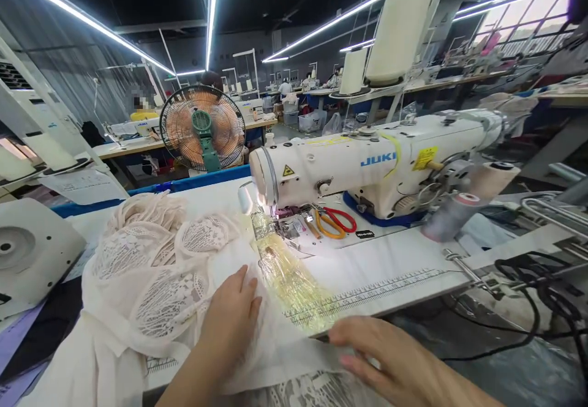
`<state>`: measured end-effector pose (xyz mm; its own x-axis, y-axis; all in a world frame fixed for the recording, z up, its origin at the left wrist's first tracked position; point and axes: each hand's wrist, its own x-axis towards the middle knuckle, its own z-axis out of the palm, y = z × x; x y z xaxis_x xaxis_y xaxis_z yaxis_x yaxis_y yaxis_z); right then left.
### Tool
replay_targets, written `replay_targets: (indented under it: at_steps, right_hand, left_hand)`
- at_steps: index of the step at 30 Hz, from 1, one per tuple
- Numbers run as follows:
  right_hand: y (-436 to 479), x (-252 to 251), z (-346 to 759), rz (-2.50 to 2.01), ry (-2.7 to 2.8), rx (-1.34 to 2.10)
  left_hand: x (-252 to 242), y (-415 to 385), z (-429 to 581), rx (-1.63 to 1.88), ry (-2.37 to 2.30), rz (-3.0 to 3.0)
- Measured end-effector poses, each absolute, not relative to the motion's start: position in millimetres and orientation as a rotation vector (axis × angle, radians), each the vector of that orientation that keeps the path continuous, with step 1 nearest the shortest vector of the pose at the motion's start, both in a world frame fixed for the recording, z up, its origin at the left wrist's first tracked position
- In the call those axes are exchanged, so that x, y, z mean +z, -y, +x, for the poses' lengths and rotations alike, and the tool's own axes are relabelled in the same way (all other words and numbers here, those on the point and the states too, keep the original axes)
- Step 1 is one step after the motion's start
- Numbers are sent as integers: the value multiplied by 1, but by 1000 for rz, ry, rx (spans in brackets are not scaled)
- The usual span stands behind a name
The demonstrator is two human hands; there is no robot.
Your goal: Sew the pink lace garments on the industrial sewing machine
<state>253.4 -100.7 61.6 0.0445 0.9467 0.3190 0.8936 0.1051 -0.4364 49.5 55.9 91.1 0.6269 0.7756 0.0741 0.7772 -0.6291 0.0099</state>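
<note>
The fingers of the left hand [232, 312] are extended and rest on white fabric [285, 352], grasping nothing visible. The fingers of the right hand [383, 349] are bent at the fabric's right side, by the front edge of the tabletop [390, 257]; whether they pinch the cloth cannot be determined.

The white fabric lies in front of the sewing machine [316, 177] and reaches past the tabletop's front edge; lace [316, 390] shows below it. Left of the left hand is a heap of pale garments [169, 300] with lace cups, 3 of them clearly visible.

A strip of shiny yellow film [294, 278] runs from beneath the machine's needle area toward the front edge, across a printed measuring scale [390, 287]. The machine's lamp is lit. Scissors [337, 223] with red and orange handles lie right of the needle area. 2 thread cones, 1 gray [450, 217] and 1 beige [493, 188], stand at the machine's right. A fan [209, 147] stands behind the tabletop.
</note>
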Motion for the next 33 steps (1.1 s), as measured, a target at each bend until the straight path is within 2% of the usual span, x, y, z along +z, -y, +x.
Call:
replay_targets:
  at_steps: [8,17,24,28,33]
  right_hand:
    - [18,73,179,-1835,2105,200]
    - [16,74,229,-1657,2018,281]
    - [-2,71,256,-1892,2011,289]
    - [-6,57,261,-1878,2124,227]
    - [-2,49,266,-1739,2058,99]
  left_hand:
    - [111,-91,48,-44,1570,-2721]
    - [121,-129,95,-400,1609,-2918]
    - [101,-155,146,-265,1582,-2872]
    - [101,-153,145,-196,1447,-2820]
    - [112,-133,136,-115,996,-2978]
